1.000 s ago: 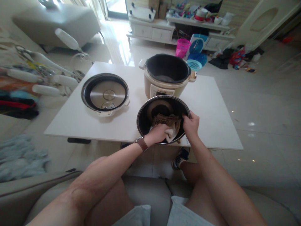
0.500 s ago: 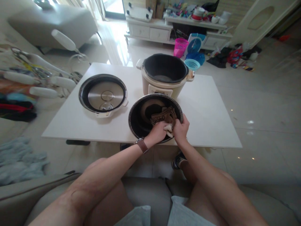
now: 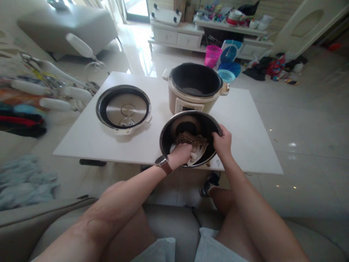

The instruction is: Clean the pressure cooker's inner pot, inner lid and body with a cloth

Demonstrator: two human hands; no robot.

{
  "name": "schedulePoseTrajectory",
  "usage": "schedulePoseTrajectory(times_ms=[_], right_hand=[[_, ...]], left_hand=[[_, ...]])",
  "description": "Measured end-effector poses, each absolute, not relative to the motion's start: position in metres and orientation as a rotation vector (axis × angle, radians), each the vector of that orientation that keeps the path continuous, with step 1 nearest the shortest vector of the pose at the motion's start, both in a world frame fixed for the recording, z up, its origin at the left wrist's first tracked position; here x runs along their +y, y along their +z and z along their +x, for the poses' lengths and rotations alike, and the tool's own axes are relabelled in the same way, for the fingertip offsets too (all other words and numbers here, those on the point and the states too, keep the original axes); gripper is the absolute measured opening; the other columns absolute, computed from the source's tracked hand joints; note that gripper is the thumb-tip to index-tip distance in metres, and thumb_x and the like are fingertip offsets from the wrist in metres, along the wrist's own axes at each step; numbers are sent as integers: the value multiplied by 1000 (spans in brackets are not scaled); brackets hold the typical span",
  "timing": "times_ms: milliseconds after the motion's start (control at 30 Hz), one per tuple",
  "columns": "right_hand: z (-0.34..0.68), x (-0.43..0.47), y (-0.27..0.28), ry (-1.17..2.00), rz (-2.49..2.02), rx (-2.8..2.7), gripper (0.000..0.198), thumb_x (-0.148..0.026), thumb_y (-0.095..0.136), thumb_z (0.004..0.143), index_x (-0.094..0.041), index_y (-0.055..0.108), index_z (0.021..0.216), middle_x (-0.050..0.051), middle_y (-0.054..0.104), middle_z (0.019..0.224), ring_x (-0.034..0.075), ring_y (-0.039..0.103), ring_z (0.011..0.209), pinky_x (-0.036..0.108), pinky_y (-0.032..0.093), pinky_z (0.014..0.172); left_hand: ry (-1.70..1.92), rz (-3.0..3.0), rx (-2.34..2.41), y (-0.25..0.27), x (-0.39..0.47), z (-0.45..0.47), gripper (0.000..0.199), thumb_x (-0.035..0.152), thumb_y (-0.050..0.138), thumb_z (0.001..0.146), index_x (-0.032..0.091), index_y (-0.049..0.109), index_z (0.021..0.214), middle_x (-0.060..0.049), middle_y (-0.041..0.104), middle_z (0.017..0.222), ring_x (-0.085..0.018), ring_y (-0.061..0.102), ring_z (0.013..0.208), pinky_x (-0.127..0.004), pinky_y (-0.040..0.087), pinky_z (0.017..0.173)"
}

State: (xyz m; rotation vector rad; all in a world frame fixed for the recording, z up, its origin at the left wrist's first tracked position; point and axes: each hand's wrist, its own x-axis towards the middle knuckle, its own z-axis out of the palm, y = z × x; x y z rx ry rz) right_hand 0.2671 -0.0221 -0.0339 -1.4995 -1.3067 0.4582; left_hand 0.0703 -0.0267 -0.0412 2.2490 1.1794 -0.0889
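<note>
A dark inner pot [image 3: 167, 136] is tilted toward me at the table's near edge, its mouth facing up and back. My right hand [image 3: 223, 142] grips its right rim, thumb inside the wall. Inside the pot, my left hand [image 3: 181, 154], with a brown-strapped watch on the wrist, is closed on a brown and white cloth [image 3: 199, 143] bunched against the lower wall. Just behind stands the pressure cooker body [image 3: 178, 98], its black interior showing. To the left lies the cooker's lid [image 3: 128, 109], underside up.
The white table [image 3: 245, 134] carries all these parts. Beyond it on the floor are a pink basket [image 3: 212, 55] and a light blue basket [image 3: 226, 75]. A grey sofa [image 3: 171, 225] is beneath me; white bicycle-like handles [image 3: 54, 104] reach close to the table's left side.
My right hand has shifted right along with the pot's rim and no longer touches the cloth. The left hand has moved slightly left and down in the pot, and the cloth is more spread.
</note>
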Motion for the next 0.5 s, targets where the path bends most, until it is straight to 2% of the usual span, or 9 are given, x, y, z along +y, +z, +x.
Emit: schedulePoseTrajectory(times_ms=[133, 267, 400, 500], right_hand=[[275, -19, -32, 499, -1481, -1338, 37, -24, 57, 70, -19, 80, 99, 3, 80, 96, 25, 70, 92, 40, 55, 93], [268, -23, -31, 489, -1469, -1322, 31, -27, 58, 75, -20, 81, 95, 3, 80, 93, 27, 71, 91, 42, 56, 92], [257, -28, -30, 446, -1465, -1292, 30, -28, 58, 77, -21, 81, 96, 4, 80, 95, 27, 71, 93, 43, 56, 94], [247, -32, -34, 438, -1475, -1241, 27, -29, 56, 77, -20, 78, 89, 4, 79, 89, 27, 70, 92, 42, 56, 94]], left_hand=[[-140, 2273, 1177, -38, -24, 68, 31, 7, 62, 81, 18, 83, 101, -18, 80, 108, -31, 76, 114, -35, 56, 97], [-107, 2257, 1140, -35, -23, 64, 31, 7, 61, 80, 23, 83, 93, -12, 81, 101, -28, 76, 111, -32, 55, 96], [39, 2152, 1074, -37, -23, 61, 36, 6, 54, 78, 24, 83, 91, -8, 83, 97, -26, 77, 104, -32, 56, 93], [242, 1955, 1040, -43, -24, 66, 44, 3, 49, 76, 21, 83, 97, -5, 84, 103, -22, 76, 104, -29, 55, 94]])
